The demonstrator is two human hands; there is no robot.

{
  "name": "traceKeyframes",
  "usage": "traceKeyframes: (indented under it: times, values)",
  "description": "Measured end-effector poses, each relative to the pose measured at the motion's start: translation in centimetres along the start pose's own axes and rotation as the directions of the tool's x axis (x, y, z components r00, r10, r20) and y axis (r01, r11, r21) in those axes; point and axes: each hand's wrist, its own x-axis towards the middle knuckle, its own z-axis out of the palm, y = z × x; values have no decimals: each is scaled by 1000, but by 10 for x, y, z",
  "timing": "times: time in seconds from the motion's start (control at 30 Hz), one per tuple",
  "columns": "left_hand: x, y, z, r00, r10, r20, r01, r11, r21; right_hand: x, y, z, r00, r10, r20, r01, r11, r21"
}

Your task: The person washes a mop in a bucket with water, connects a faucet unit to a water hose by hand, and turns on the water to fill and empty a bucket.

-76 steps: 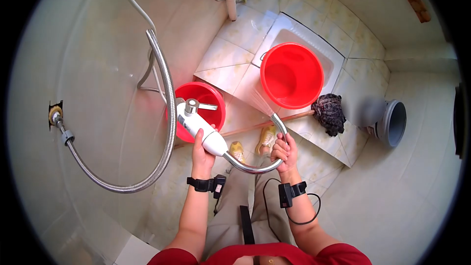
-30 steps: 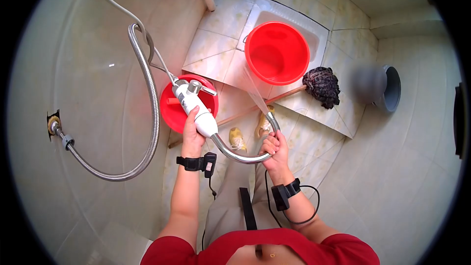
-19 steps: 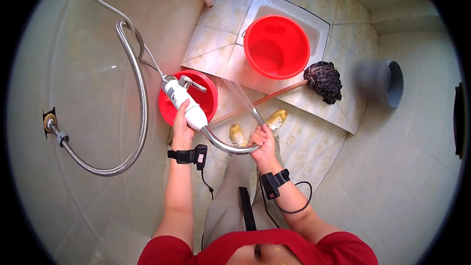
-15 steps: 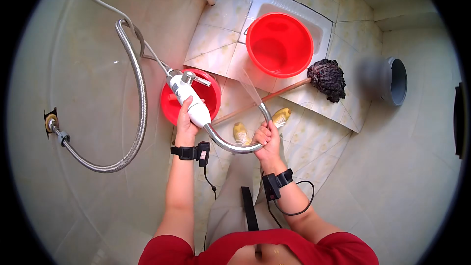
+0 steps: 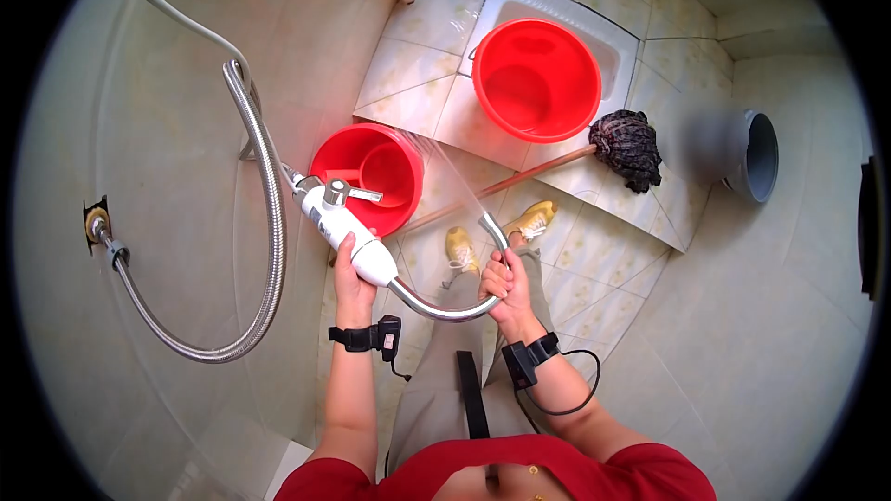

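So, far left, a ribbed silver metal hose (image 5: pixel 276 250) is fixed to a brass-coloured wall fitting (image 5: pixel 96 224) and is hung in a big loop, with a pale grey cable (image 5: pixel 176 14) strung above it. Next up, a round red plastic bucket (image 5: pixel 327 153) can be seen on the floor, with something red inside it.

Just in front of that bucket, from this angle, a white tube-shaped faucet (image 5: pixel 345 230) with a chrome lever (image 5: pixel 365 194) is held up in mid-air. Its white body is gripped by the left hand (image 5: pixel 355 283), fingers curled around it. The curved chrome spout (image 5: pixel 436 311) is clasped near its tip by the right hand (image 5: pixel 506 288), and a thin spray of clear water (image 5: pixel 455 172) is thrown up and leftward; exactly where it lands can't be told.

Further right, a larger red plastic bucket (image 5: pixel 575 83) is set over a white ceramic squat basin (image 5: pixel 613 56). Beside it, a dark stringy mop head (image 5: pixel 627 150) is laid on the tiled step, then a grey cylindrical bin (image 5: pixel 763 158), partly blurred.
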Motion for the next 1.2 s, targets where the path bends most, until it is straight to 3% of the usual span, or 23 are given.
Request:
traceKeyframes:
  times: [0.37, 0.67, 0.8, 0.93, 1.2]
  values:
    - [-2, -9, -12, 999, 20, 30, -18, 998, -66, 4, -4, -1, 999, 29, 29, -27, 998, -59]
    - [5, -10, 0, 999, -26, 42, 28, 998, -64, -9, 4, 3, 997, -74, 21, 75, 994, -82]
    - [17, -9, 8, 986, -104, 128, 97, 994, 59, -20, 8, -8, 986, -163, -23, 163, 986, 20]
    - [28, -15, 15, 981, -163, 108, 148, 980, 131, -22, 8, -29, 981, -189, -54, 194, 973, 122]
    - [39, -26, 17, 960, -206, 190, 180, 973, 147, -28, 12, -53, 965, -263, -18, 263, 953, 150]
